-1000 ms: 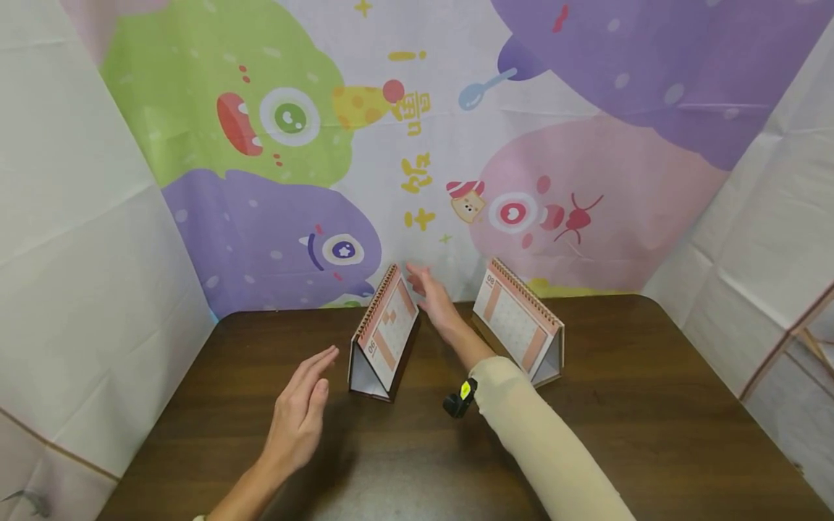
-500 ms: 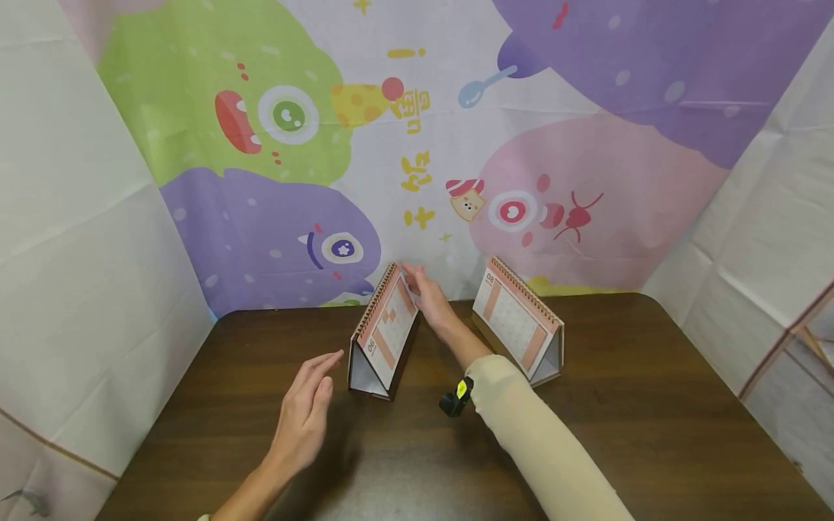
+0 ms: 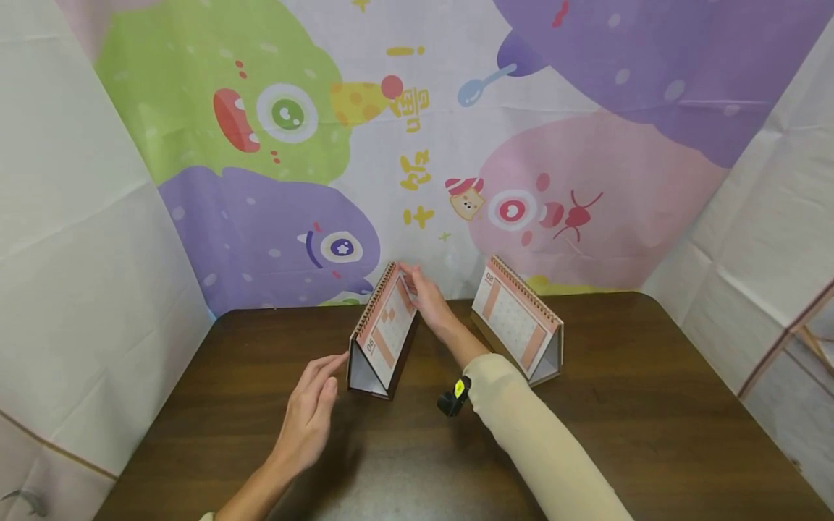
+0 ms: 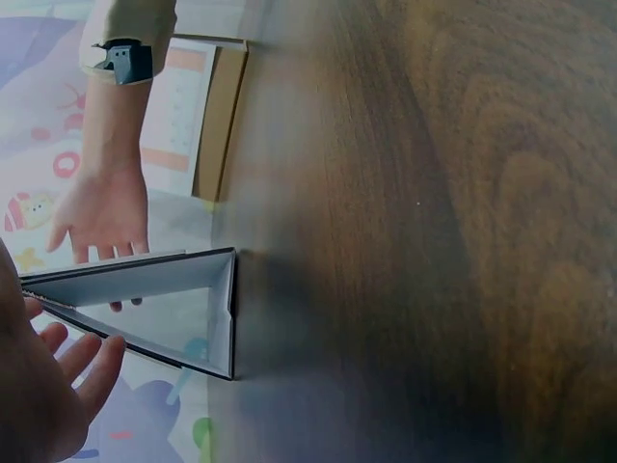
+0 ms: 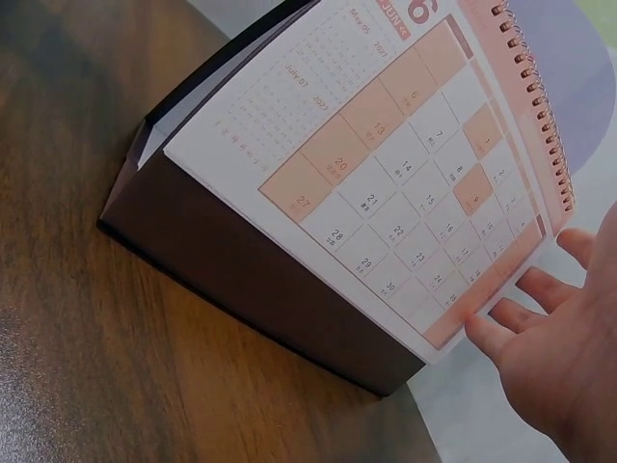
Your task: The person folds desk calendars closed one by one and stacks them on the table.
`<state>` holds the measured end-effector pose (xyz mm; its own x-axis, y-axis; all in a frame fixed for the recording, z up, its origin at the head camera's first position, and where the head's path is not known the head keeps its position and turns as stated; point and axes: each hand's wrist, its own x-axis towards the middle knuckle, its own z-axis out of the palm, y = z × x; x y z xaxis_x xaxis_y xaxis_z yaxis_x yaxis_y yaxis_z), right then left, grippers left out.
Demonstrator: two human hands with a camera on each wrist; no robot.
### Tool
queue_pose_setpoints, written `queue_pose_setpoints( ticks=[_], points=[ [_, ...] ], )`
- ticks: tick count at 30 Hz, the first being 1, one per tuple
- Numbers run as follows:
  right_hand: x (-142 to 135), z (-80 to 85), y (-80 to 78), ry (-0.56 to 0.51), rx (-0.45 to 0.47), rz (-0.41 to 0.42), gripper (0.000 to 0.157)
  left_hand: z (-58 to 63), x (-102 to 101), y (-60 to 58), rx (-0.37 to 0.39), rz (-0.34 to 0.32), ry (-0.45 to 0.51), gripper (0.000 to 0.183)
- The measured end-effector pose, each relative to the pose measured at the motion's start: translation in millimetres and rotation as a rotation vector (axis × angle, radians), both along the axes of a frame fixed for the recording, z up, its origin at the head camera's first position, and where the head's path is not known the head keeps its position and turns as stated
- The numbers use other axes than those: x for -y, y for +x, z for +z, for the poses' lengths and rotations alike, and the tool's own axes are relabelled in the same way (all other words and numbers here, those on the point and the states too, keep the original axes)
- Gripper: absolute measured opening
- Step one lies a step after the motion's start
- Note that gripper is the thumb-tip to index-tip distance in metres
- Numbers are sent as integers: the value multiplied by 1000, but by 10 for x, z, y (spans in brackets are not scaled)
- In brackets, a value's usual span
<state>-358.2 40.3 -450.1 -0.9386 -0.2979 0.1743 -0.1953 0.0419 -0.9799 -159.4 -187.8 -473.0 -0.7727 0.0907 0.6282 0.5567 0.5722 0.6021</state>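
While the tent-shaped pink-and-white paper calendar marked 06 (image 3: 389, 325) stands left of centre on the brown wooden surface (image 3: 404, 470), we see the left hand (image 3: 306, 416), fingers extended, at its near end and the right hand (image 3: 426, 293), fingers loosely spread, at its far end. A similar tent-shaped pink-and-white calendar (image 3: 513, 322) stands right.

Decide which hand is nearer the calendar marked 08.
Right: the right hand is between the 08 calendar and 06 calendar; the left hand is farther left, past the 06 calendar.
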Motion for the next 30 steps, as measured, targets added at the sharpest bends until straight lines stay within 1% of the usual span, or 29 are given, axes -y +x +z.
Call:
queue_pose_setpoints(
  ticks=[1,2,7,12,20,30],
  points=[
    [5,0,2,-3,3,-3,72,-3,-1,-1,4,0,-1,42],
    [20,47,46,-9,26,-7,70,-5,-2,-3,7,0,-2,42],
    [45,58,52,-5,43,-29,67,-20,-7,-22,5,-9,-1,42],
    [45,63,54,-7,50,-34,65,-31,-11,-48,6,-22,8,41],
    [50,63,53,-16,57,-37,65,-29,-10,-57,39,-33,34,42],
    [51,60,50,-16,56,-31,64,-2,-11,-60,40,-52,69,43]
  ],
)
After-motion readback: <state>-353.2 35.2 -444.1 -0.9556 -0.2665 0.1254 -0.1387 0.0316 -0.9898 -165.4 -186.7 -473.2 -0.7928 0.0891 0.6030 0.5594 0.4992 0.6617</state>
